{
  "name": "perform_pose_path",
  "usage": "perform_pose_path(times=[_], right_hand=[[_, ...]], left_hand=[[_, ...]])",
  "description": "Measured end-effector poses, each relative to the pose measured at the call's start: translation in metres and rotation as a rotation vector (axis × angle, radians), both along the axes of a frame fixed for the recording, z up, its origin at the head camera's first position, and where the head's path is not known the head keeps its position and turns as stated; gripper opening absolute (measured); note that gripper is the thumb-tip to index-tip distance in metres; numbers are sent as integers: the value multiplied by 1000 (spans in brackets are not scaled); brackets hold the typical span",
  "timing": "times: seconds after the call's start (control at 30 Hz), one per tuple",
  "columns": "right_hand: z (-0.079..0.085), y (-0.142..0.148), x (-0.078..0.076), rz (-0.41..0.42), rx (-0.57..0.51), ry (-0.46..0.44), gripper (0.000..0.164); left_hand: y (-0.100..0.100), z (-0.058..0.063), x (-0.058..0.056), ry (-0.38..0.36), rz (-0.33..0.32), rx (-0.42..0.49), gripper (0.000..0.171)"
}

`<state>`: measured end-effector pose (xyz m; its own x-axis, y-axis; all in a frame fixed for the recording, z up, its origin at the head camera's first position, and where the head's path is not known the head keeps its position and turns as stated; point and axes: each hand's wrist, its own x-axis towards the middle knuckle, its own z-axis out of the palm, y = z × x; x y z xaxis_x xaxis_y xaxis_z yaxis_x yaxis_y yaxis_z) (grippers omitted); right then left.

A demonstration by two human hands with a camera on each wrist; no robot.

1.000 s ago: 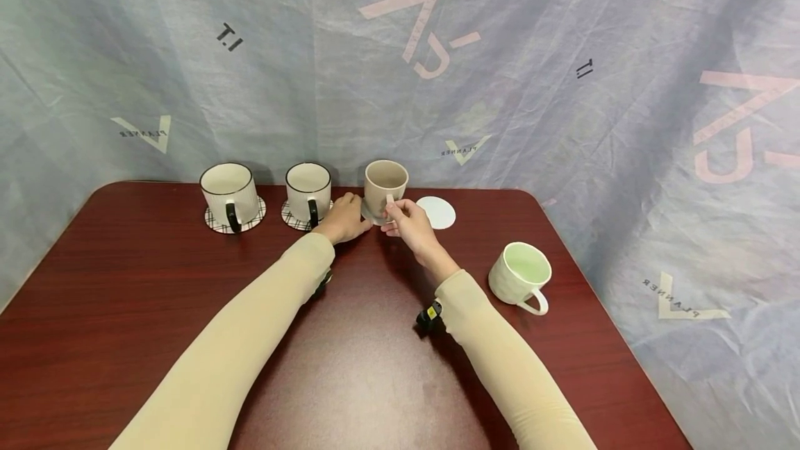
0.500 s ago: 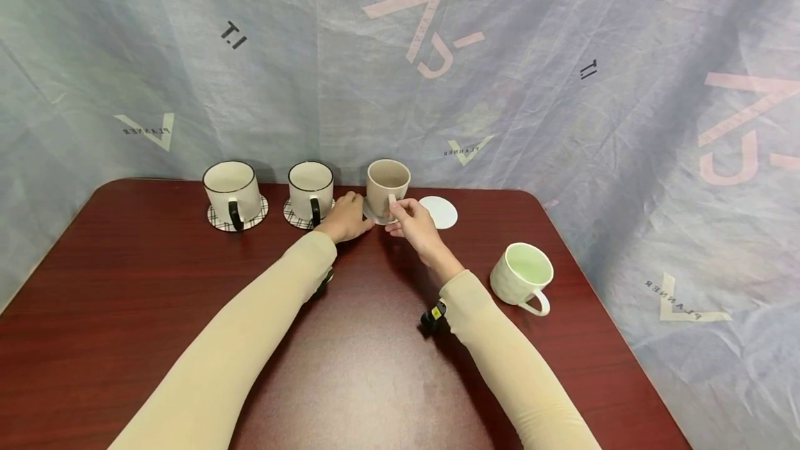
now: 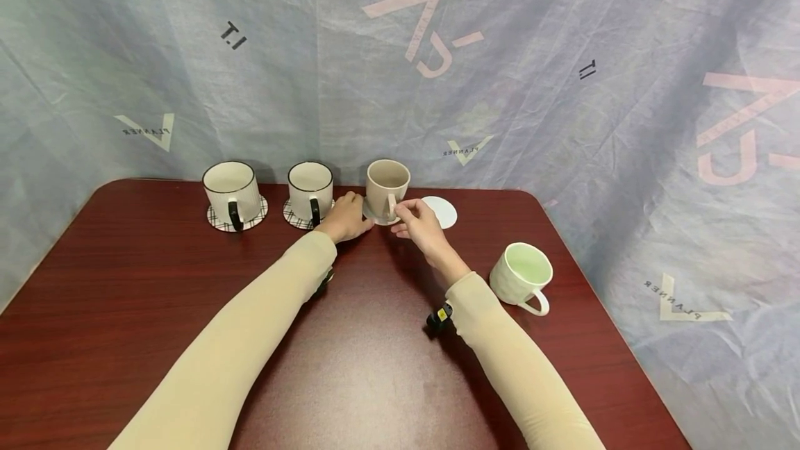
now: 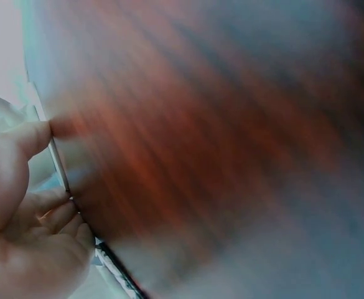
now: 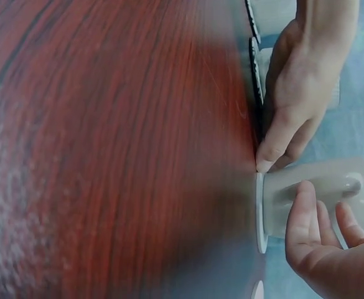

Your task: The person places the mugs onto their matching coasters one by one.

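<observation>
A beige mug [image 3: 380,191] stands upright on a round pale coaster [image 5: 261,218] at the table's back edge, its handle facing me. My left hand [image 3: 345,219] holds the coaster's edge, thumb and fingers at its rim, left of the mug. Just right of the mug's handle is my right hand [image 3: 426,226]. In the right wrist view its fingers [image 5: 303,215] are spread and hold nothing. Left of them stand two white mugs with black rims and handles, the nearer mug [image 3: 310,186] and the far-left mug [image 3: 231,186], on checked coasters.
A white round coaster [image 3: 442,212] lies right of the beige mug. Nearer, on the right, stands a pale green mug [image 3: 515,280] with its handle toward me. The dark red table [image 3: 350,367] ends at a grey printed cloth [image 3: 375,89] behind.
My right hand has let go of the beige mug's handle and moved slightly right. The left hand stays at the coaster, and the mug has not moved on it.
</observation>
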<state>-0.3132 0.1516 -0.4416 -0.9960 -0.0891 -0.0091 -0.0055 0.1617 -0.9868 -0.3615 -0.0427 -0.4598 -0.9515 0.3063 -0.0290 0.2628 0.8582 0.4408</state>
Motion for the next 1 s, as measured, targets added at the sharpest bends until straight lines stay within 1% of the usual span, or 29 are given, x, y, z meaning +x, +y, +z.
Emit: perform_pose_path(times=[0.1,0.23,0.4,0.5,0.77,0.93,1.0], right_hand=[[0,2,2,-2,3,1,31],[0,5,3,1,-1,-4,32],[3,9,8,4,6,-8,32],[5,11,10,7,6,-9,31],[7,17,12,10,1,-7,31],[9,21,15,15,-6,-13,31],[10,23,17,18,-12,-17,31]], left_hand=[[0,-2,0,6,-2,2,70],[0,-8,-6,-1,-5,-1,71],[0,-10,-10,-4,0,8,73],[1,-8,-8,-1,6,7,72],[3,4,6,13,15,6,69],[3,5,8,21,21,-4,68],[4,0,5,30,22,-10,68]])
